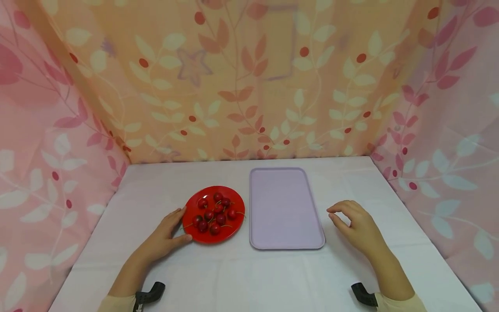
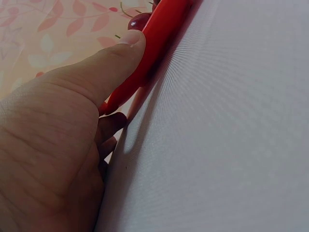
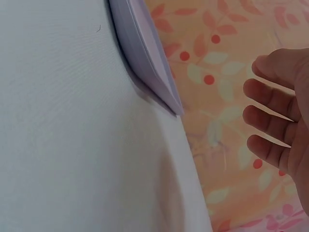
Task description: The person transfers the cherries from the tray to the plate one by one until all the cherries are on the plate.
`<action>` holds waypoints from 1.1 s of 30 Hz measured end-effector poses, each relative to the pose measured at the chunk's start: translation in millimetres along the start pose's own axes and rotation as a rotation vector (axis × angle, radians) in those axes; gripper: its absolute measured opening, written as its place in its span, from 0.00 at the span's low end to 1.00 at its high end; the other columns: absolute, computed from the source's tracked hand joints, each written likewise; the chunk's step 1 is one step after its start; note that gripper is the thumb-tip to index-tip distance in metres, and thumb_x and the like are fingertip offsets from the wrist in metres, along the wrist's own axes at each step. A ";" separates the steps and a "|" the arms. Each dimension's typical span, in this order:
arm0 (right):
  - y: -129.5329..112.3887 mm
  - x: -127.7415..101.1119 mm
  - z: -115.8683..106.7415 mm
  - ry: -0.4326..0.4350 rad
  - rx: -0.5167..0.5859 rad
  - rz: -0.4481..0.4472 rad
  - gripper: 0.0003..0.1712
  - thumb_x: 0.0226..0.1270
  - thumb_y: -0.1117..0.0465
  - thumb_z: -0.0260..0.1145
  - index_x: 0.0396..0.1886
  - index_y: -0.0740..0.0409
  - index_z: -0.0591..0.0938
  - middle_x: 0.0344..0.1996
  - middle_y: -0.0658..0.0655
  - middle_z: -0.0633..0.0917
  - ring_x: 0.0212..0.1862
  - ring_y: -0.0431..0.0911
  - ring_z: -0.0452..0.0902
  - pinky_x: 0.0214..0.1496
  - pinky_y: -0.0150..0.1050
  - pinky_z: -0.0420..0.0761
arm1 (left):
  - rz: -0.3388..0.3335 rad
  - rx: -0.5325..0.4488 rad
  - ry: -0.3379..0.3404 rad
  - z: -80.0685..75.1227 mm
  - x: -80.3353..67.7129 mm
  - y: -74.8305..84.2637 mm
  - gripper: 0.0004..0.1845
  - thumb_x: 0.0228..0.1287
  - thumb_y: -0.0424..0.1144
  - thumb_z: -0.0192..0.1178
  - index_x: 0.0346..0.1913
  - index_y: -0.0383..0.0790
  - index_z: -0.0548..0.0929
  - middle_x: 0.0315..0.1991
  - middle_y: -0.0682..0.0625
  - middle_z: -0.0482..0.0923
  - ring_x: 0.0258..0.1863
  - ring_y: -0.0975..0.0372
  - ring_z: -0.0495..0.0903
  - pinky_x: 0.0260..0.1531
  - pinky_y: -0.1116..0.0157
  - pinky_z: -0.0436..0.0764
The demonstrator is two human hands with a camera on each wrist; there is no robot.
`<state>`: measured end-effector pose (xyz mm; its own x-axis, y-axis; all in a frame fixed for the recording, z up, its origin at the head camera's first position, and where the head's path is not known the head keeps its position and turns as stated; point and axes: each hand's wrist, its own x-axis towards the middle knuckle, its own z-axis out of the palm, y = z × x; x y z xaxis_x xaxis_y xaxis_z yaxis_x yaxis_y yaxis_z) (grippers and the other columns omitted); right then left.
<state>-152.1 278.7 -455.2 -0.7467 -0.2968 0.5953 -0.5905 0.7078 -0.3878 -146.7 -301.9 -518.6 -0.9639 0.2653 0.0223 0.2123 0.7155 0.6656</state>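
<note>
At the left, a round red plate bears several dark red cherries with green stems. My left hand holds its left edge, thumb and fingers apart along the rim. In the left wrist view the thumb lies against the red rim just below a cherry; the other fingers are partly hidden behind it. To the right of a flat lilac tray, my right hand hovers with bent, relaxed fingers, thumb near the index finger. It holds nothing, and the right wrist view shows its fingers apart from the tray.
A white cloth covers the table under the plate and tray. Leaf-patterned curtains stand along the back and both sides. Black wrist mounts stick out near both sleeves.
</note>
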 end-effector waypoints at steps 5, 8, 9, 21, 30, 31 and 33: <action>5.9 -2.1 2.7 -0.009 -0.020 0.005 0.14 0.56 0.70 0.77 0.40 0.53 0.88 0.41 0.47 0.87 0.50 0.44 0.79 0.63 0.14 0.62 | -0.004 -0.002 -0.001 1.3 -1.2 -0.5 0.53 0.60 0.64 0.69 0.82 0.52 0.56 0.81 0.41 0.53 0.79 0.40 0.50 0.69 0.29 0.59; 9.2 -3.4 4.8 -0.013 -0.045 -0.005 0.14 0.56 0.70 0.78 0.40 0.51 0.88 0.41 0.47 0.87 0.50 0.44 0.79 0.62 0.14 0.62 | -0.013 -0.004 -0.005 2.1 -0.9 -0.8 0.53 0.59 0.64 0.69 0.82 0.53 0.56 0.81 0.41 0.52 0.80 0.41 0.49 0.69 0.29 0.58; 10.4 -3.9 5.3 -0.015 -0.051 -0.006 0.14 0.56 0.69 0.78 0.41 0.51 0.88 0.41 0.47 0.87 0.50 0.44 0.80 0.62 0.14 0.62 | -0.016 -0.004 -0.007 2.4 -0.8 -0.6 0.53 0.60 0.64 0.69 0.82 0.53 0.55 0.81 0.41 0.52 0.80 0.41 0.49 0.69 0.29 0.58; 19.9 -8.9 6.1 -0.027 -0.080 -0.016 0.13 0.55 0.69 0.78 0.40 0.54 0.88 0.40 0.49 0.88 0.49 0.47 0.81 0.62 0.19 0.64 | -0.006 0.010 -0.003 2.4 -0.6 -0.8 0.53 0.60 0.64 0.68 0.82 0.53 0.55 0.81 0.41 0.52 0.80 0.41 0.49 0.69 0.29 0.59; 24.6 -8.1 3.9 -0.024 -0.113 -0.012 0.13 0.56 0.69 0.77 0.41 0.55 0.88 0.40 0.50 0.88 0.48 0.49 0.81 0.60 0.24 0.67 | -0.027 0.004 -0.009 0.0 1.0 0.8 0.53 0.59 0.64 0.69 0.83 0.53 0.55 0.81 0.39 0.53 0.79 0.40 0.50 0.67 0.29 0.61; 25.1 -8.1 4.1 -0.022 -0.114 -0.014 0.13 0.56 0.69 0.77 0.41 0.55 0.88 0.40 0.50 0.88 0.47 0.49 0.81 0.60 0.23 0.67 | -0.027 0.007 -0.007 -0.4 1.1 0.4 0.53 0.59 0.64 0.69 0.82 0.53 0.56 0.81 0.39 0.53 0.79 0.40 0.51 0.67 0.29 0.61; 26.8 -7.8 4.1 -0.017 -0.113 -0.022 0.13 0.56 0.70 0.77 0.41 0.55 0.88 0.39 0.50 0.88 0.47 0.49 0.81 0.60 0.24 0.67 | -0.025 0.014 0.001 -1.4 0.6 -0.4 0.53 0.59 0.64 0.70 0.82 0.53 0.57 0.80 0.39 0.54 0.79 0.40 0.52 0.67 0.29 0.61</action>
<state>-163.4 297.4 -473.2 -0.7400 -0.3233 0.5899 -0.5690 0.7686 -0.2925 -147.6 -303.0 -517.9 -0.9692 0.2462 0.0068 0.1902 0.7308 0.6556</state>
